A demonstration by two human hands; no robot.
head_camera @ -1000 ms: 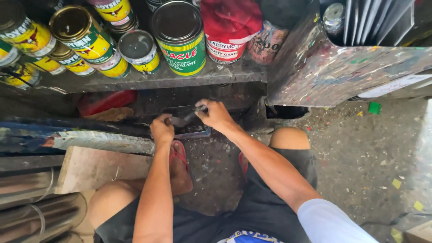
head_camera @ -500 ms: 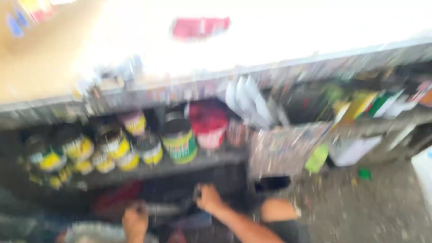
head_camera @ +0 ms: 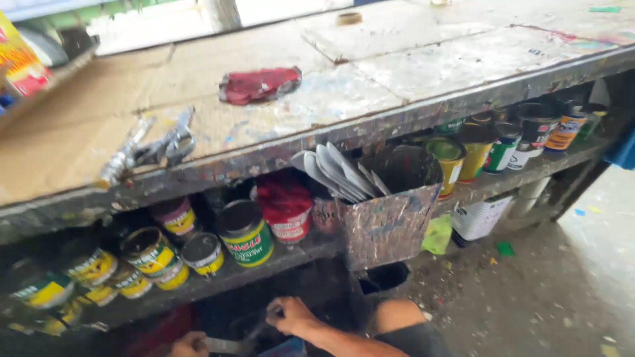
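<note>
One head-worn camera looks forward and down from a crouch, close to the paint-spattered desk (head_camera: 370,79) and its shelf (head_camera: 264,264) of cans; the hands sit at the bottom edge.

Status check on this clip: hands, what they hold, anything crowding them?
Both hands low under the shelf. Right hand gripping a thin tool handle; left hand on a flat metal blade. Paint cans on the shelf above, none touching.

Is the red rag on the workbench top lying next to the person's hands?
No, the red rag lies up on the workbench top, far above both hands.
</note>
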